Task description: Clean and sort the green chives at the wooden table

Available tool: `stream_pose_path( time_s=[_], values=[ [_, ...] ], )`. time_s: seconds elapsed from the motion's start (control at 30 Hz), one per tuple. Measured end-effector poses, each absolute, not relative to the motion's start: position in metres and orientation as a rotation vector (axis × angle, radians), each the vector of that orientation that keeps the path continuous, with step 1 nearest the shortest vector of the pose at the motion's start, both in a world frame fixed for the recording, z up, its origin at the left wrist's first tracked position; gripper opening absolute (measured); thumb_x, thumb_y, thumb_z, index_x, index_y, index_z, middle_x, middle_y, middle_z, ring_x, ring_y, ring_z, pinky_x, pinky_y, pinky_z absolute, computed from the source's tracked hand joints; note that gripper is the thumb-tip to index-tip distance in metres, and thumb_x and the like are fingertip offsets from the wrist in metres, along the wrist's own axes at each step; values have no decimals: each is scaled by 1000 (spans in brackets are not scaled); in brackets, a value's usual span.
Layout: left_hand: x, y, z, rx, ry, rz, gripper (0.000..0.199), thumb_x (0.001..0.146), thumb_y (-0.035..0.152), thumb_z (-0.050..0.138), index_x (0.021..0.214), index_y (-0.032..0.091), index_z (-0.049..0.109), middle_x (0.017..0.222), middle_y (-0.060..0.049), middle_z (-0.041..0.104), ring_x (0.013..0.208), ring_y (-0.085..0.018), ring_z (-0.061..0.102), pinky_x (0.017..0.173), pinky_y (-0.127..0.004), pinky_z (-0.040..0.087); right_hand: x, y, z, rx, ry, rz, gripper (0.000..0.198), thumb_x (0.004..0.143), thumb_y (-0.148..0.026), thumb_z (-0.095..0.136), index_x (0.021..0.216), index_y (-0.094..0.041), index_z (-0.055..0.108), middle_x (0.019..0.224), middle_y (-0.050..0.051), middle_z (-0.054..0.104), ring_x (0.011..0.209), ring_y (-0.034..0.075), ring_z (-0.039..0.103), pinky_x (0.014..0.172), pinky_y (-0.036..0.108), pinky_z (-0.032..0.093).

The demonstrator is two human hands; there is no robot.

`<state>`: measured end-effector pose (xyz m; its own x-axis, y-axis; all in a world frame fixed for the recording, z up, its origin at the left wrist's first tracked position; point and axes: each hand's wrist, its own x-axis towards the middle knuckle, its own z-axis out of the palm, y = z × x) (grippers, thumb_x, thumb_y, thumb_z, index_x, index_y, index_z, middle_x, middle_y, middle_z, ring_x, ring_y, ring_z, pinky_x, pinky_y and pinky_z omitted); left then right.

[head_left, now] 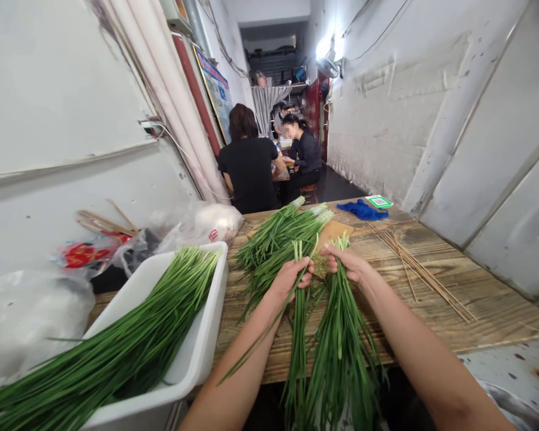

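Note:
My left hand (pixel 293 276) is closed around a thin bunch of garlic chives (pixel 299 335), pale stem ends up. One loose blade slants down across my left forearm. A thicker bunch of garlic chives (pixel 340 347) hangs from my right hand (pixel 345 261), which grips it just below the white ends. Both bunches droop over the table's near edge. Just beyond my hands lies a pile of chives (pixel 278 236) on the table. To the left, a white plastic tub (pixel 222 281) holds a large heap of chives (pixel 144 323) whose leaves spill over its near side.
On the wooden table (pixel 431 263) lie thin wooden sticks (pixel 424 272), a blue cloth-like item (pixel 362 209) and a green QR-code card (pixel 379 202). Plastic bags (pixel 206 224) crowd the left side. Several people, one in a black shirt (pixel 248 170), sit or stand farther back.

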<state>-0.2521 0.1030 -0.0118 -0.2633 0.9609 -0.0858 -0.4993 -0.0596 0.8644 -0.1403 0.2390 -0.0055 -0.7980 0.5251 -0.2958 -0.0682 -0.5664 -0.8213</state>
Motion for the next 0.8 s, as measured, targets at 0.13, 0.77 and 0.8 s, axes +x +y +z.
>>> stream_pose_path(
  time_s=[0.13,0.77,0.8],
  values=[
    [-248,107,-14,646,984,1577,38,66,41,76,76,10,56,71,-1,55,46,-2,42,38,-15,25,-143,232,-9,-680,-1294,2381,32,69,-25,77,58,-16,48,42,-6,45,34,5,40,33,17,37],
    [-239,110,-22,565,1299,1520,27,78,36,67,77,11,57,76,-8,65,63,-13,62,57,-24,49,-139,244,-3,-719,-1007,2391,30,77,-28,72,63,-17,47,47,-6,49,37,6,44,39,19,44],
    [-239,110,-22,595,1316,1522,27,78,36,67,77,11,58,77,-8,65,62,-12,61,57,-23,49,-139,244,-4,-709,-1047,2406,30,75,-26,73,63,-17,47,44,-8,45,35,4,40,37,17,42]
  ],
)
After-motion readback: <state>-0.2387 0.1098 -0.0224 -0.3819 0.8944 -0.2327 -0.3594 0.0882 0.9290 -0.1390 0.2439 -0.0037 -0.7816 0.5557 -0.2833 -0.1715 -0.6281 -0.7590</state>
